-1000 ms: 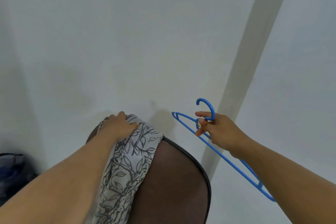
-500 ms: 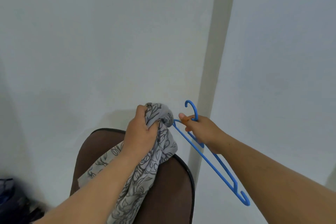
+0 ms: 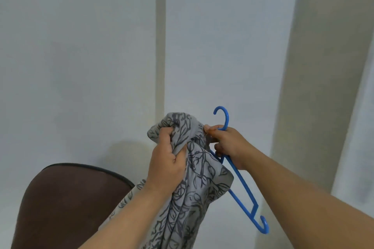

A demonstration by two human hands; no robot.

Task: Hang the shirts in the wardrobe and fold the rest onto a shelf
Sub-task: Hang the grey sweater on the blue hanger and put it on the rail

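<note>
Head view: patterned shirt point(image 3: 190, 184) is bunched in the left hand point(image 3: 167, 170), fist clenched around fabric and raised above the brown chair point(image 3: 66, 198). Blue hanger point(image 3: 241, 184) is gripped at its neck by the right hand point(image 3: 228, 143), probably so 1 arm can be fed into the garment.

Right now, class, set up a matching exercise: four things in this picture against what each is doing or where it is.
Things:
1. left hand
2. right hand
3. blue hanger
4. brown chair

States:
A. lower left, untouched
B. bunches the grey leaf-print garment
C. hook pointing up
D. grips the hanger's neck

Pairs: 1-B, 2-D, 3-C, 4-A
</note>
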